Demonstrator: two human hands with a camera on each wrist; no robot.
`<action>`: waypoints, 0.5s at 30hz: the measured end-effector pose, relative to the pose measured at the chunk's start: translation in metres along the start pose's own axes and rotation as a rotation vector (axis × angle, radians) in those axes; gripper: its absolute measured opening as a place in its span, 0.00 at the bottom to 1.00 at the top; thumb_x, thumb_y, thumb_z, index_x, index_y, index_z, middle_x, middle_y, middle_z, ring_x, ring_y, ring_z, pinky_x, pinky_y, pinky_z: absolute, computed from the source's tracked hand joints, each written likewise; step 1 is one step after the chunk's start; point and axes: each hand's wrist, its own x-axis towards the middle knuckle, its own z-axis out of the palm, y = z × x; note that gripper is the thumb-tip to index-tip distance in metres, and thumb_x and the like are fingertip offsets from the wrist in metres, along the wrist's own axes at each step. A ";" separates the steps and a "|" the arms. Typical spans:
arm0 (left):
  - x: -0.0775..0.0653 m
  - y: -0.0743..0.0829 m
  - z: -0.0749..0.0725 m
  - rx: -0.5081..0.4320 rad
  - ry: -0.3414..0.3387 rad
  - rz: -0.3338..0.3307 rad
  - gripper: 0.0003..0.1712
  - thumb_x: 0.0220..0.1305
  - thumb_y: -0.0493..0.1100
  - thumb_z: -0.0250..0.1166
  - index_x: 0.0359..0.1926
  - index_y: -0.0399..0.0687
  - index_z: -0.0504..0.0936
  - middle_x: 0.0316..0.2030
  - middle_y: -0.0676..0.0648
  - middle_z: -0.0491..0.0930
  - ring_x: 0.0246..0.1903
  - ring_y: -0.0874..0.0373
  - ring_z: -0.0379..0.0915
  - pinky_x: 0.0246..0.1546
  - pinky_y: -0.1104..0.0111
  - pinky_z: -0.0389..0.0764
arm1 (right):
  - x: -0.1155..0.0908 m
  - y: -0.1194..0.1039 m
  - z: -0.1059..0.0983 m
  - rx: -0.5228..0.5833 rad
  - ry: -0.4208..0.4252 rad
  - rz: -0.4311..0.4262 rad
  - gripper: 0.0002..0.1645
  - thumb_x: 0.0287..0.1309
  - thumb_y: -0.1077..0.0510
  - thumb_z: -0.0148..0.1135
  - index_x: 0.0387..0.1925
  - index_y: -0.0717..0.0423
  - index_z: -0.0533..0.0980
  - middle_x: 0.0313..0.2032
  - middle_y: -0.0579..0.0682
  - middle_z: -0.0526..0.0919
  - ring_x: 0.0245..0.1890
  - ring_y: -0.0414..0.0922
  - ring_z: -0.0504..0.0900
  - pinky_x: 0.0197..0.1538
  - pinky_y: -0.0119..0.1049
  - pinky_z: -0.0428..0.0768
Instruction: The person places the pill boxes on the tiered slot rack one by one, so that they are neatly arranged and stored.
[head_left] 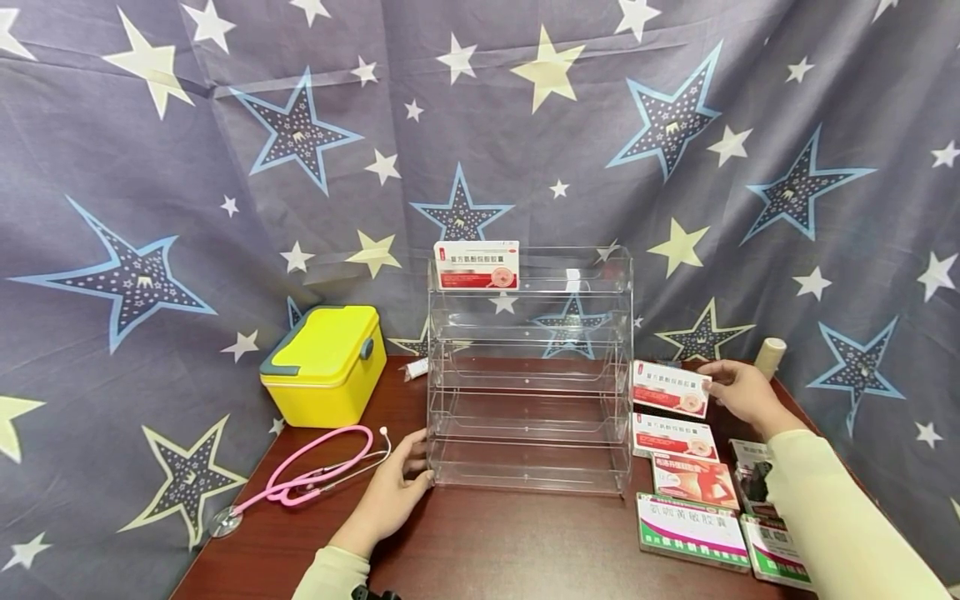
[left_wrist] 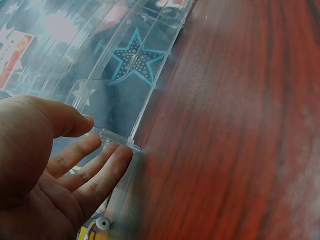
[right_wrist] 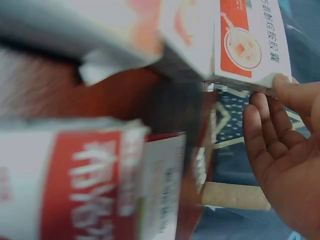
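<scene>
A clear acrylic tiered rack (head_left: 525, 479) stands on the table, with a red-and-white medicine box (head_left: 477, 267) at the left of its top tier. My left hand (head_left: 393, 492) is at the rack's lower left side; in the left wrist view its loosely extended fingertips (left_wrist: 122, 156) are right at the rack's bottom corner. To the right of the rack, my right hand (head_left: 742, 396) pinches the right end of another red-and-white medicine box (head_left: 670, 389) between thumb and fingers. A matching box (head_left: 675, 437) lies just in front of the pinched one.
Nearer on the right lie a pink-and-red box (head_left: 696, 482), a green-and-white box (head_left: 692, 531) and a second green-and-white one (head_left: 776, 550). On the left are a yellow case (head_left: 318, 392) and a pink stethoscope (head_left: 300, 483). Behind hangs a star-printed curtain (head_left: 495, 125).
</scene>
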 end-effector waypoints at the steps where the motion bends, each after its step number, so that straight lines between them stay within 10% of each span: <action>1: 0.000 0.000 0.000 0.004 0.001 -0.001 0.38 0.68 0.25 0.65 0.74 0.55 0.70 0.60 0.35 0.79 0.54 0.45 0.82 0.44 0.69 0.85 | 0.001 -0.002 -0.004 0.033 0.025 -0.005 0.17 0.70 0.66 0.64 0.56 0.72 0.78 0.42 0.67 0.85 0.37 0.50 0.84 0.33 0.40 0.83; 7: 0.000 0.001 0.001 0.024 0.003 -0.007 0.38 0.69 0.25 0.65 0.74 0.56 0.70 0.59 0.35 0.79 0.54 0.44 0.82 0.45 0.69 0.85 | 0.007 -0.042 -0.041 0.307 0.215 0.007 0.17 0.69 0.65 0.66 0.57 0.66 0.79 0.34 0.40 0.85 0.27 0.34 0.82 0.28 0.28 0.82; 15: 0.000 0.002 0.001 0.022 0.005 -0.014 0.38 0.68 0.25 0.65 0.74 0.54 0.70 0.60 0.35 0.79 0.54 0.45 0.82 0.45 0.70 0.84 | 0.023 -0.162 -0.085 0.782 0.445 -0.226 0.15 0.62 0.74 0.68 0.50 0.65 0.83 0.36 0.47 0.86 0.30 0.37 0.87 0.32 0.27 0.85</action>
